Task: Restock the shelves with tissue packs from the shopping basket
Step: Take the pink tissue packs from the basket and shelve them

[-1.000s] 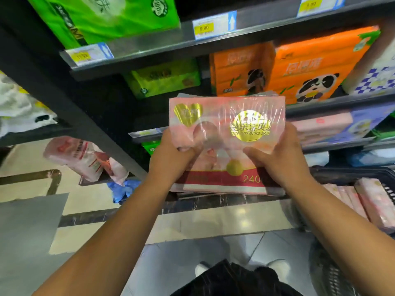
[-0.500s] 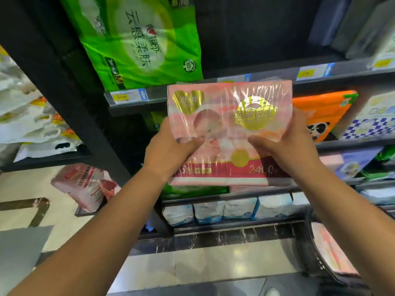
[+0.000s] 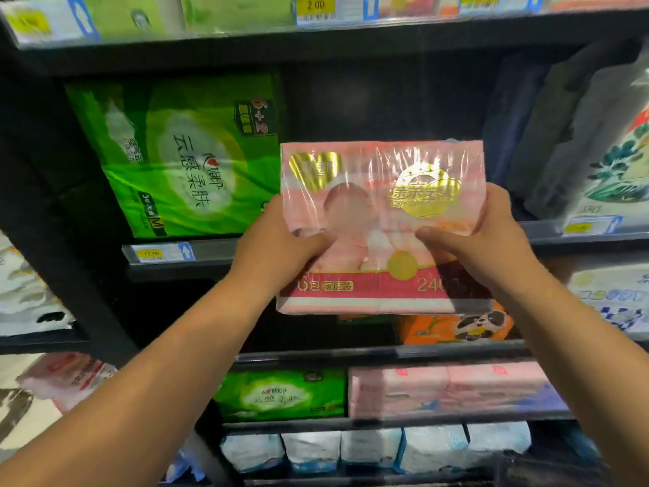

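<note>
I hold a pink tissue pack (image 3: 379, 191) with gold logos and a red band upright in front of the shelves. My left hand (image 3: 277, 251) grips its lower left side and my right hand (image 3: 491, 240) grips its right side. The pack is level with a dark gap (image 3: 379, 103) on the shelf, between a big green tissue pack (image 3: 182, 159) and dark packs (image 3: 548, 135) on the right. The shelf edge (image 3: 217, 249) lies behind my wrists. Only a dark corner of the shopping basket (image 3: 548, 465) shows at the bottom right.
Lower shelves carry an orange panda pack (image 3: 456, 326), a small green pack (image 3: 281, 395), pink packs (image 3: 453, 388) and several white packs (image 3: 372, 448). A price rail (image 3: 330, 8) runs along the top. A black upright post (image 3: 49, 240) stands at the left.
Both hands have lifted the pink pack from near the basket up to the higher shelf level, and the view has tilted up with it. The grip is unchanged.
</note>
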A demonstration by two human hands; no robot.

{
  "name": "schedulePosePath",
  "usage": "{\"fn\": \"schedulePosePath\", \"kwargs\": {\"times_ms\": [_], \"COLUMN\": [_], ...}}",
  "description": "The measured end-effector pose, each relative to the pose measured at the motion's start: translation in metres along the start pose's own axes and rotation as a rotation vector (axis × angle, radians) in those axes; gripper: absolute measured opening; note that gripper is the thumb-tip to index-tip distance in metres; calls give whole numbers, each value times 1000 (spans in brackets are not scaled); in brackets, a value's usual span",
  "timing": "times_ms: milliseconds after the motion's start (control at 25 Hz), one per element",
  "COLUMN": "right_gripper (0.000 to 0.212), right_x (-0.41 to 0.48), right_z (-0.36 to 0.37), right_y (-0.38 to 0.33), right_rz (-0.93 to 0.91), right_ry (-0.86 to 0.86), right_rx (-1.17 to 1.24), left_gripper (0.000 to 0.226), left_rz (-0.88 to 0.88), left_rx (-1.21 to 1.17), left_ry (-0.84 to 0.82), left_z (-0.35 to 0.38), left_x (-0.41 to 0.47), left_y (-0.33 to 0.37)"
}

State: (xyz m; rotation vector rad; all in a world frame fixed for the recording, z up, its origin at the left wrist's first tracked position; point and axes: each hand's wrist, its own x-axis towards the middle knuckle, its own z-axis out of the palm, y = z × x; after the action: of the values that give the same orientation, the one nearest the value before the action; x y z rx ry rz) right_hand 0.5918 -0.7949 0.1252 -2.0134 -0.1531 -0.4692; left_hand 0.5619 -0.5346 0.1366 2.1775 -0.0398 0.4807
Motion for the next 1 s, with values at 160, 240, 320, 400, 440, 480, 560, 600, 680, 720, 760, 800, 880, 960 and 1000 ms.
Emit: {"fn": "schedulePosePath", "kwargs": {"times_ms": [160, 240, 320, 400, 440, 480, 560, 600, 680, 720, 760, 800, 880, 960, 1000], "right_gripper": [81, 82, 78, 75, 73, 71, 68, 68, 68, 68, 69, 69, 66, 62, 62], "right_x": [44, 59, 73, 87, 94, 102, 117, 124, 139, 144, 149, 153, 161, 170, 173], "right_z": [-27, -37, -45, -49, -50, -52, -53, -54, -54, -53, -51, -48, -41, -32, -27], "right_y": [17, 24, 28, 31, 31, 33, 36, 38, 39, 38, 38, 38, 40, 48, 53], "right_rz": [53, 77, 64, 47, 34, 21, 1, 6, 16, 17, 18, 27, 64, 108, 133], "right_ry": [-6, -20, -48, -61, -65, -72, -85, -89, -88, -78, -58, -35, 9, 40, 59], "right_rx": [78, 115, 143, 160, 162, 156, 137, 132, 111, 106, 113, 120, 103, 48, 19], "left_gripper": [50, 45, 40, 39, 38, 36, 34, 35, 35, 33, 29, 25, 25, 26, 32], "left_rz": [7, -11, -23, -29, -33, -36, -40, -46, -48, -47, -44, -39, -40, -38, -39], "left_rx": [-18, -33, -56, -88, -98, -107, -131, -139, -147, -155, -159, -151, -116, -68, -29], "left_ry": [30, 42, 45, 45, 49, 51, 50, 49, 33, 28, 32, 40, 43, 21, 9], "left_z": [27, 36, 45, 53, 57, 60, 62, 62, 62, 63, 65, 67, 73, 83, 89], "left_x": [35, 49, 60, 69, 74, 79, 90, 97, 112, 119, 127, 135, 154, 173, 179], "left_y": [28, 37, 44, 49, 52, 54, 58, 59, 61, 62, 62, 61, 57, 47, 42]}}
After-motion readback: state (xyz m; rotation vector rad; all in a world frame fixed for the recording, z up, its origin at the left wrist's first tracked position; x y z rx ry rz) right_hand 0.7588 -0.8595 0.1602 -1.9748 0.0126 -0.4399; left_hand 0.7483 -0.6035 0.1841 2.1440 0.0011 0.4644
